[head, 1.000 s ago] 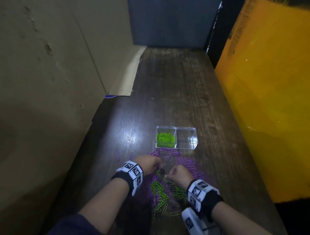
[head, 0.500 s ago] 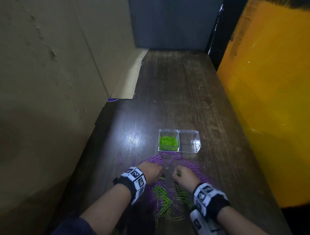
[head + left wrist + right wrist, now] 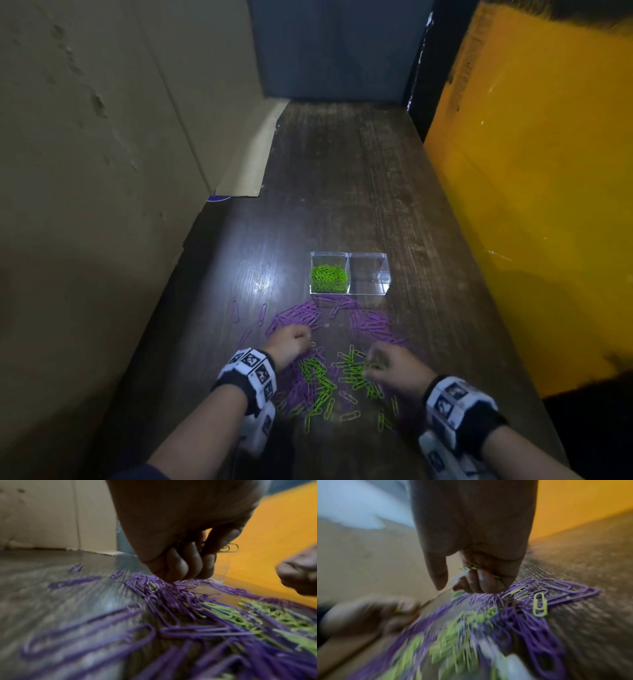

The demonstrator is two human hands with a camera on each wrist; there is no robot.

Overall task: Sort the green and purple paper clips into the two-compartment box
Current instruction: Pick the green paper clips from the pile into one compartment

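Note:
A clear two-compartment box (image 3: 350,254) stands on the dark wooden table (image 3: 342,171). Its left half holds green paper clips (image 3: 328,276); its right half (image 3: 370,274) shows none. In front of it, purple clips (image 3: 373,325) ring a mixed heap of green clips (image 3: 320,377). My left hand (image 3: 304,342) sits on the heap's left edge, fingers curled, with green clips (image 3: 229,548) sticking out of its grip (image 3: 197,566). My right hand (image 3: 371,364) is over the green clips to the right, fingers curled (image 3: 471,582) around a few green clips (image 3: 473,566).
A cardboard wall (image 3: 102,171) runs along the left, with a loose flap (image 3: 250,164) on the table. A yellow panel (image 3: 531,205) borders the right and a dark panel (image 3: 335,51) closes the far end. Stray purple clips (image 3: 235,311) lie left of the heap.
The hands, nearly touching at the heap's middle a second ago, have parted. My right hand has shifted right and nearer over the green clips; the left stays at the left edge.

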